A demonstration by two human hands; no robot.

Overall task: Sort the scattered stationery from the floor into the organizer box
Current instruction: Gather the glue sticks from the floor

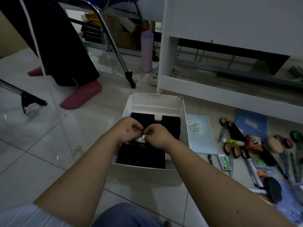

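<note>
Fingers of both my hands meet over the organizer box (173, 175), pinching one small white thing (143, 137) between them: my left hand (129, 129) curls in from one side, my right hand (158, 136) from the other, each grip closed on it. It is too small and too covered for me to name; it could be an eraser or a scrap of paper, I cannot tell which. Judging by how little of it shows, it should be very light, and fingertip pinching suits it better than a full fist. Whether it is stiff or soft I cannot say. So little of it shows that I can give it no long axis or heading. It hangs just above the black mesh tray (141, 157) at the near end of the box, with the black compartments (142, 118) beyond my knuckles.

Most of the stationery lies on the floor to the right of the box. The spiral notebook (200, 135) lies flat just beside the box wall, its long axis running away from me, its wire spine on the far-right edge; I judge it light and bendy, best lifted by an edge. The scissors (229, 128) lie with orange handles away and blades pointing back toward me, so I would take them by the handles. The glue stick (232, 141) lies crosswise, smooth and likely to roll
</note>
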